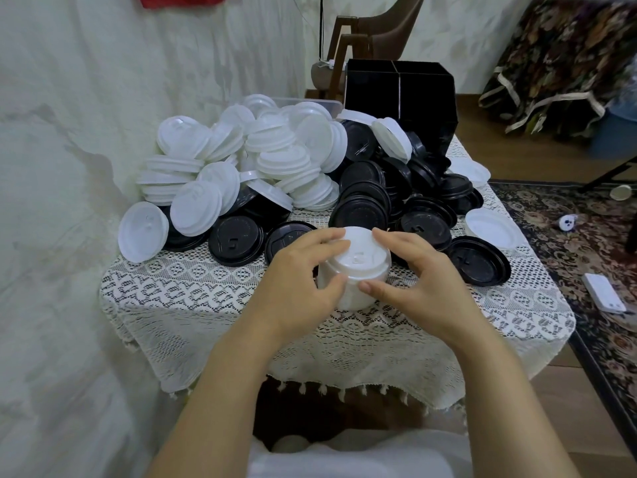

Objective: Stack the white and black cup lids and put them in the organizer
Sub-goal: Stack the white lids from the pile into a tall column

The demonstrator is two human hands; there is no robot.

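A stack of white lids (355, 267) stands on the lace cloth near the table's front. My left hand (300, 281) grips its left side, fingers over the top edge and thumb at the front. From the right, my right hand (413, 277) grips it the same way. Behind it lies a heap of loose white lids (248, 157) on the left and black lids (389, 194) on the right. The black organizer (400, 94), split into compartments, stands at the table's far right corner, tilted, with its open top towards me.
The small table with its lace tablecloth (206, 305) stands against a white wall on the left. A clear plastic bin (310, 103) sits behind the white heap. A chair (372, 32), a patterned rug (568, 243) and a white phone (603, 292) lie to the right.
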